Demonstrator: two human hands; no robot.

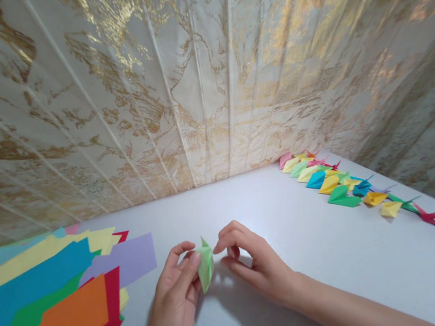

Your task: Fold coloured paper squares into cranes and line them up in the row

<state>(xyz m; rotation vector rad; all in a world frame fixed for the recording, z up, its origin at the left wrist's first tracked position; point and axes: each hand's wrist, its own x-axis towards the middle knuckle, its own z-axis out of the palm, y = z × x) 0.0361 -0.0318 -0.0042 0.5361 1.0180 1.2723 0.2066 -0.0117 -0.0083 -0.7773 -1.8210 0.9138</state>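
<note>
A small folded light green paper (pixel 206 268) is pinched between the thumb and fingers of my left hand (pixel 180 280). It has a pointed tip at the top, a narrow lower end and creased sides; its far side is hidden. Just right of it is my right hand (pixel 252 261), with bent fingers and the thumb apart from the index finger. The index fingertip comes very close to the paper's right edge; whether it touches I cannot tell. Nothing shows between the right hand's fingers. Both hands are above the white table (pixel 224 205).
Overlapping coloured paper sheets lie on the left, among them orange (pixel 64 325), blue (pixel 36 291) and purple (pixel 134 260). Rows of small folded paper pieces, including a green one (pixel 343 197), run along the right edge. A gold-patterned curtain (pixel 182 92) hangs behind the table.
</note>
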